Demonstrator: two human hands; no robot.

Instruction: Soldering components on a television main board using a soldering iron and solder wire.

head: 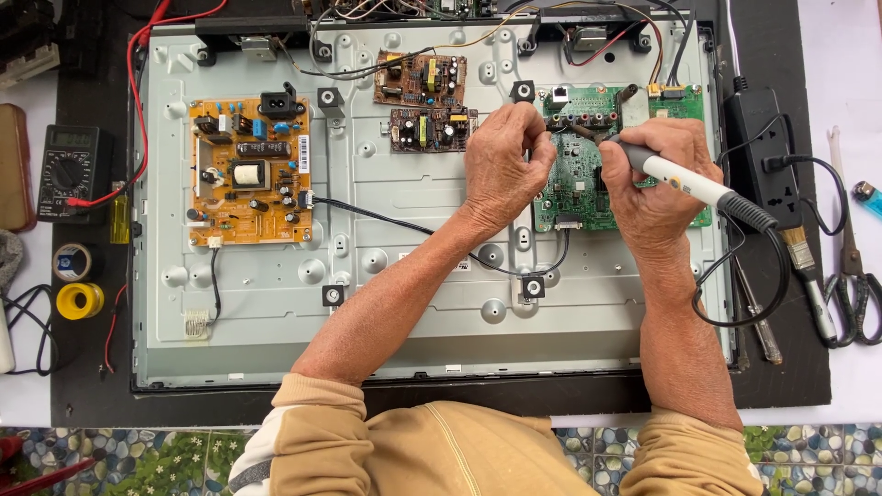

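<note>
inside, the open metal chassis (413,303) carries a green circuit board (574,179); right hand (657,179) grips a white soldering iron (684,182), left hand (503,165) pinches, perhaps, solder wire.

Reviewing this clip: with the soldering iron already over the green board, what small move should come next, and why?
Probably lower the iron's tip the last bit onto the joint. The right hand grips the white soldering iron, tip angled toward the upper part of the green circuit board, while the left hand pinches something thin right beside it, seemingly solder wire, though too fine to confirm.
</note>
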